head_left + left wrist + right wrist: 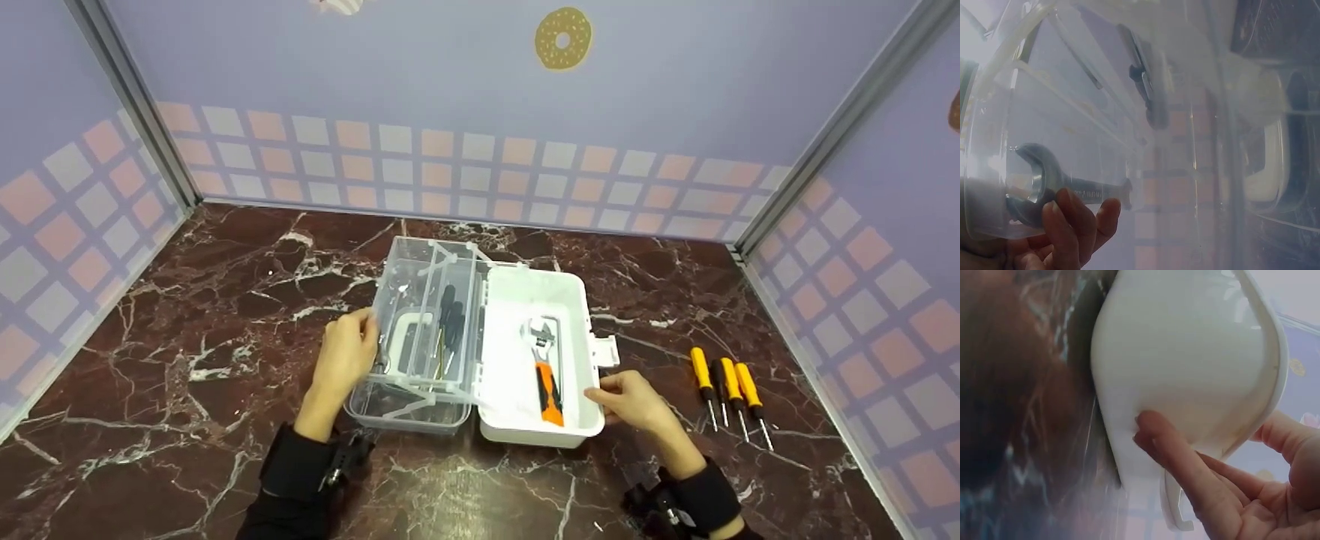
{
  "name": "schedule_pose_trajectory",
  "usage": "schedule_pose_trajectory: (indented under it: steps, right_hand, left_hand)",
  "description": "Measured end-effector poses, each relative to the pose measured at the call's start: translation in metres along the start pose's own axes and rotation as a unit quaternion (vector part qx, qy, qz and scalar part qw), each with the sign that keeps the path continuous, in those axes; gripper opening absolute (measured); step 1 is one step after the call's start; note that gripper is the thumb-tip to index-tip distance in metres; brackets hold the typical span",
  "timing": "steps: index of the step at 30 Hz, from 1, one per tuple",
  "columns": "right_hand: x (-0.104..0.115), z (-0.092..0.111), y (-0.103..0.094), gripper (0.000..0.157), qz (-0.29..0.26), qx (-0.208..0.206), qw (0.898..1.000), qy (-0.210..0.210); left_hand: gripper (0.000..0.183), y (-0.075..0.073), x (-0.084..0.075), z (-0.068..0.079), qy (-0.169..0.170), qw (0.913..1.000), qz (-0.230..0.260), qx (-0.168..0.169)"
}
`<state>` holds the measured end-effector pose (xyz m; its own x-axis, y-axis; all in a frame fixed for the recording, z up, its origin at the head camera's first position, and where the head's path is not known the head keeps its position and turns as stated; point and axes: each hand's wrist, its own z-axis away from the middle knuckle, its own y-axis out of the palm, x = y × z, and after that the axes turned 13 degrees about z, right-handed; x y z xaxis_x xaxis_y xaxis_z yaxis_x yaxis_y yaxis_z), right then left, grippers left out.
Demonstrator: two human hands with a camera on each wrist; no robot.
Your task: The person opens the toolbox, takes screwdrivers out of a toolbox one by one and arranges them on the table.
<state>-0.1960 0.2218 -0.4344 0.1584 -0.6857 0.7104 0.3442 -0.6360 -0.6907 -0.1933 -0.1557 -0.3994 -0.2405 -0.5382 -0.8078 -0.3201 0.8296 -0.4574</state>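
A toolbox lies opened on the marble-patterned table. My left hand (346, 352) grips the left edge of its clear plastic tray (405, 262), fingers along the outside. Through the clear plastic in the left wrist view shows an open-end wrench (1081, 191), right by those fingers. Screwdrivers with dark handles (450, 315) show in the clear part. My right hand (634, 401) holds the white box (536, 435) near its front right corner, thumb over the rim and fingers against the outer wall (1185, 354). Inside that box lie an adjustable wrench (547, 382) with an orange-and-black handle and an L-shaped hex key (558, 337).
Several screwdrivers (729, 379), mostly yellow-handled, lie side by side on the table to the right. A white latch (606, 351) sticks out from the box's right side. Patterned panels (465, 172) enclose the table at the back and both sides.
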Motion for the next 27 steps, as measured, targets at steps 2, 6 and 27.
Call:
schedule_pose_trajectory:
  steps: [2,6,27]
  right_hand:
    - [0.000,0.000,0.001,0.026,-0.010,0.005,1.000,-0.007]
    - [0.001,0.000,0.001,0.023,-0.026,0.015,0.999,-0.012]
    - [-0.015,-0.003,-0.011,0.028,-0.073,0.062,0.995,0.007]
  left_hand:
    - [0.020,-0.001,0.000,0.000,-0.002,1.0000,0.001,0.002]
    - [0.020,-0.003,-0.001,0.000,-0.004,0.9999,-0.001,0.012]
    - [0.022,-0.013,-0.088,-0.023,-0.007,0.9902,-0.031,0.136]
